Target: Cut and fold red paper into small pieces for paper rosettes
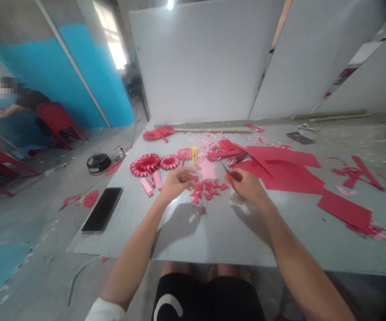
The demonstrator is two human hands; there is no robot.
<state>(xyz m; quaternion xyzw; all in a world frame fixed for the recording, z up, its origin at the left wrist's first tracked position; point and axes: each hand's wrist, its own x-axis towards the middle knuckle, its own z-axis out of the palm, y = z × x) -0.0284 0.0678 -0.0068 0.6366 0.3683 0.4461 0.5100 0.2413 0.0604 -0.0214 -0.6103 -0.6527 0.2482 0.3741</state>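
My left hand point(177, 183) pinches a small red paper scrap point(195, 179) at its fingertips, just above a heap of red paper triangles point(206, 189). My right hand point(246, 185) grips small dark-bladed scissors point(225, 167), mostly hidden by the fingers, with a thin red paper strip point(230, 180) at the blades. Beyond my hands, on a grey table point(213, 236), lie several pleated red paper rosettes point(145, 165), a yellow glue stick point(194, 154), pink paper strips point(147, 187), and large red paper sheets point(283, 170).
A black phone point(101, 209) lies at the table's left edge. A black tape roll point(98, 163) and red paper scraps lie on the concrete floor. At far left, a person point(28, 100) sits near a red plastic chair point(57, 120). White boards point(193, 62) stand behind the table.
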